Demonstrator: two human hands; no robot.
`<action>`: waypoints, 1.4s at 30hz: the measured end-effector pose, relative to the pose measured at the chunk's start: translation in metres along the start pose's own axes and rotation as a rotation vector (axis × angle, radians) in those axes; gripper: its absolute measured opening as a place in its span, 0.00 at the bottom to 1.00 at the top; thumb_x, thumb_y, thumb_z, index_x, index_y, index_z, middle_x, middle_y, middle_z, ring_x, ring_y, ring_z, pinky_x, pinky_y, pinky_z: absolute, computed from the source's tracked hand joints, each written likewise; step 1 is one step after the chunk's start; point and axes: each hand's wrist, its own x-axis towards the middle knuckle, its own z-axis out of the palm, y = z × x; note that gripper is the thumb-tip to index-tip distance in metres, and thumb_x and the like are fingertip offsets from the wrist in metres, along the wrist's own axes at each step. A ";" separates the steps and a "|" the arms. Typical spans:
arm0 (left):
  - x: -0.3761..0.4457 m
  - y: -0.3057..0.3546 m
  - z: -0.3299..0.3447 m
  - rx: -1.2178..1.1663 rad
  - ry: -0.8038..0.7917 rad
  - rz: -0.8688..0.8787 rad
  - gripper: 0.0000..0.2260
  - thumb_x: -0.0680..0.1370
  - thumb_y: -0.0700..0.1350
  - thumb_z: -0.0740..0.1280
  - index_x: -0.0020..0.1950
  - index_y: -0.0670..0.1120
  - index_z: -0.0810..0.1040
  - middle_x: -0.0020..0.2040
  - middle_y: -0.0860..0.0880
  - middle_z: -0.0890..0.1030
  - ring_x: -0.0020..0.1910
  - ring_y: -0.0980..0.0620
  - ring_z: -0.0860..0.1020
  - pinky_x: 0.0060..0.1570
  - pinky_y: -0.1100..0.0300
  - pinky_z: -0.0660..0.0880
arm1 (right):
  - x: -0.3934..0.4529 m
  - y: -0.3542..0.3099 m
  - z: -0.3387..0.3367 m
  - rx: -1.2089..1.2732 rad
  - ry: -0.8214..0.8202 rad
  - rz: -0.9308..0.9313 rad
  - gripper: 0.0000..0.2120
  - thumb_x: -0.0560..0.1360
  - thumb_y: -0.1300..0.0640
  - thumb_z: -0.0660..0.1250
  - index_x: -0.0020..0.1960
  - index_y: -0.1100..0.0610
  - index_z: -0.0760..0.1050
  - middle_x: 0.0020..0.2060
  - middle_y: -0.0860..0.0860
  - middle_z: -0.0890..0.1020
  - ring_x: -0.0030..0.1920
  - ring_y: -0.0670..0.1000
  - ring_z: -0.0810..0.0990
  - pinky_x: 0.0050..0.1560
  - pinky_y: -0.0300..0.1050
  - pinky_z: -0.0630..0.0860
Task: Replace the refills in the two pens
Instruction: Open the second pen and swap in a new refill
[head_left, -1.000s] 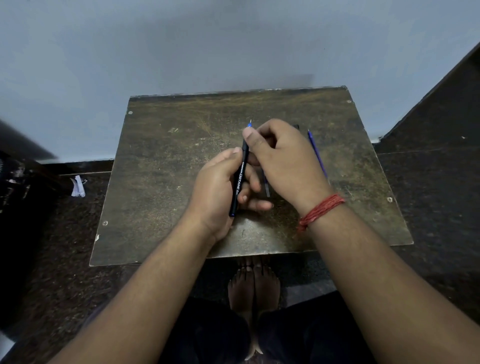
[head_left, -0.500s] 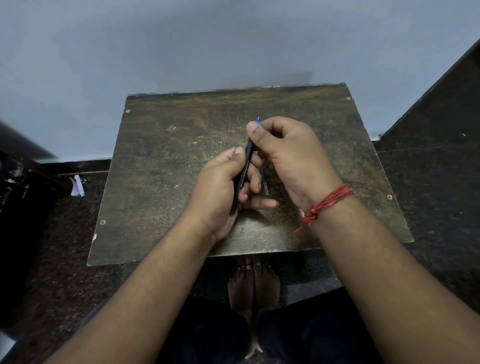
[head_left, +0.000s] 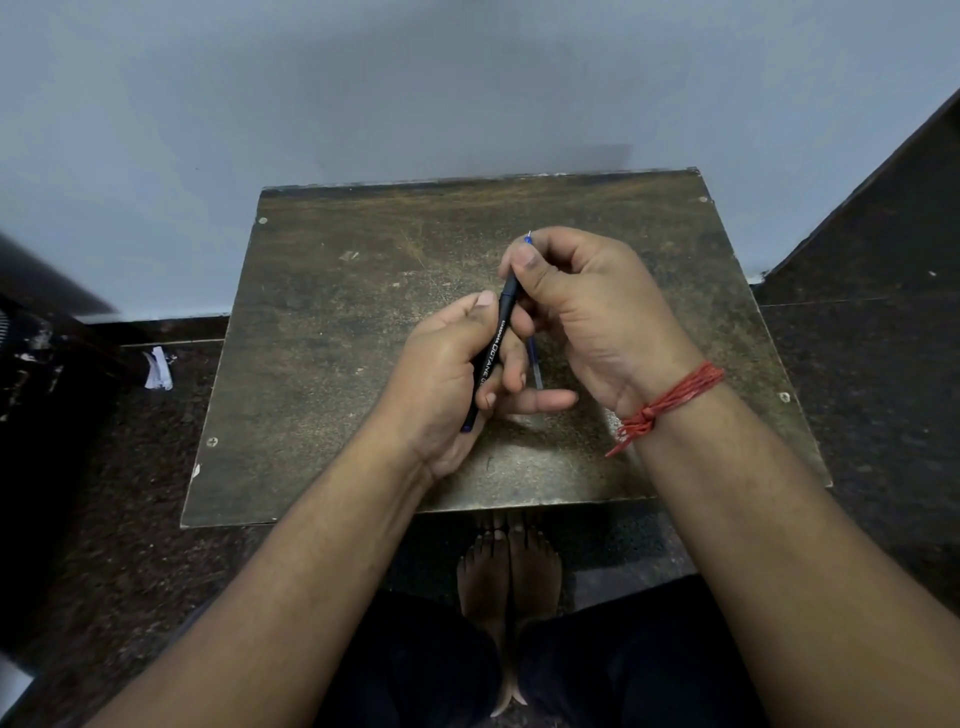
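Item: black pen (head_left: 494, 353), gripped by left hand (head_left: 447, 379) above the table (head_left: 322, 332). Right hand (head_left: 587, 306) pinches the blue-tipped refill (head_left: 528, 240) at its top end. Spare refill (head_left: 535, 364) lies beneath (partly hidden). Progress: apparently mid-swap on one pen; second pen unseen.

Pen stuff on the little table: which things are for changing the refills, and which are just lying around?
For the job:
- black pen, gripped by the left hand
- right hand, pinching the pen's tip end
- thin blue refill on the table, behind the hands

Just lying about:
- white scrap on the floor
- red thread on the right wrist
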 end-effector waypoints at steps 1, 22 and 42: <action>0.000 0.000 0.000 -0.011 -0.004 -0.001 0.16 0.86 0.45 0.54 0.45 0.40 0.74 0.21 0.48 0.68 0.18 0.57 0.62 0.33 0.48 0.82 | 0.000 -0.001 0.000 0.017 -0.006 0.002 0.09 0.81 0.61 0.63 0.44 0.60 0.77 0.26 0.51 0.76 0.25 0.52 0.74 0.31 0.46 0.71; 0.004 -0.005 -0.004 0.007 0.019 0.017 0.14 0.85 0.45 0.55 0.52 0.38 0.75 0.35 0.42 0.83 0.19 0.58 0.63 0.28 0.53 0.81 | 0.002 0.003 -0.003 0.074 0.114 0.033 0.02 0.77 0.60 0.71 0.49 0.58 0.82 0.38 0.56 0.78 0.31 0.49 0.75 0.30 0.42 0.75; 0.004 -0.006 -0.006 -0.036 0.016 0.023 0.16 0.85 0.47 0.55 0.55 0.37 0.76 0.32 0.44 0.81 0.18 0.58 0.63 0.27 0.54 0.80 | -0.002 -0.003 0.003 0.091 0.098 0.065 0.03 0.77 0.63 0.71 0.47 0.59 0.77 0.34 0.53 0.80 0.31 0.51 0.77 0.31 0.39 0.76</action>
